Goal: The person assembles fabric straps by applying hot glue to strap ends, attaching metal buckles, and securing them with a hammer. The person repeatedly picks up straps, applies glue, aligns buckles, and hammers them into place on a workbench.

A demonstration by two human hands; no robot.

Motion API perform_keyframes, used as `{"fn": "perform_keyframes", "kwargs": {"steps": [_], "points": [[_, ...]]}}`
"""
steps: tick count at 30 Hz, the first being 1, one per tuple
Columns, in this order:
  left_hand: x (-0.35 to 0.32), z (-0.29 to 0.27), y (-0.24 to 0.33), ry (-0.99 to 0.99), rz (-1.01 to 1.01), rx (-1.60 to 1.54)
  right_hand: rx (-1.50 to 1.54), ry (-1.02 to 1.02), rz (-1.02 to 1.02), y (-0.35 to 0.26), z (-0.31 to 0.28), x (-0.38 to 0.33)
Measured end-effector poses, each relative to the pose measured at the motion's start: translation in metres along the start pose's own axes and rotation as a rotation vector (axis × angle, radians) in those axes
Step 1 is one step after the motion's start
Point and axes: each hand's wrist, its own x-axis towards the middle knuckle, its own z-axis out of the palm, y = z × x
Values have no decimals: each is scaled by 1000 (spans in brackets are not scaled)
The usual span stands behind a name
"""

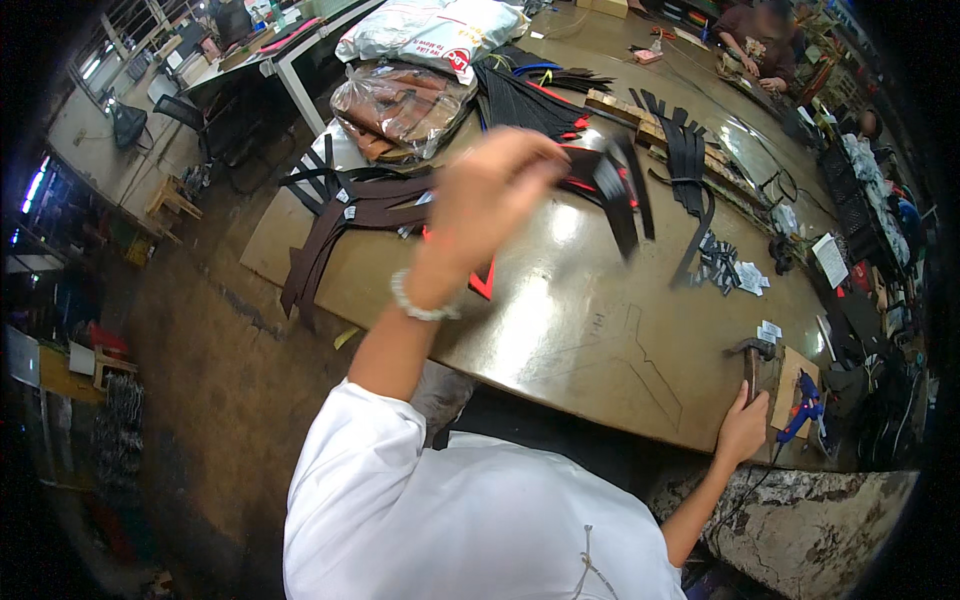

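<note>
My left hand (pixel 485 205), smeared by motion, is over the far left part of the table, with a beaded bracelet (pixel 425 300) on its wrist. A blurred black strip (pixel 615 205) with red edges shows just right of its fingers; whether they grip it I cannot tell. Dark brown strips (pixel 330 235) with small white labels lie to its left, partly over the table edge. At the near right edge, my right hand (pixel 742 428) is closed round the handle of a hammer (pixel 752 362), whose head rests by a small white label (pixel 768 332).
A blue glue gun (pixel 806 405) lies on a tan board (pixel 795 375) at right. Beyond are small labels (pixel 725 265), black straps (pixel 686 160), a wooden bar (pixel 655 130), a bag of brown pieces (pixel 400 105) and a white sack (pixel 430 35). Another person (pixel 760 45) sits at the far right.
</note>
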Motion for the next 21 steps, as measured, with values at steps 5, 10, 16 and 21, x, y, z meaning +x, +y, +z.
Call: {"fn": "perform_keyframes", "kwargs": {"steps": [5, 10, 16, 21], "points": [[-48, -102, -94, 515, -434, 62, -38, 8, -17, 0, 2, 1], [-114, -148, -181, 246, -551, 541, -91, 40, 29, -2, 3, -1], [-83, -48, -82, 379, -332, 256, -4, 81, -5, -3, -1, -4], [-55, 139, 19, -332, -115, -330, -23, 60, -13, -6, -4, -3]]}}
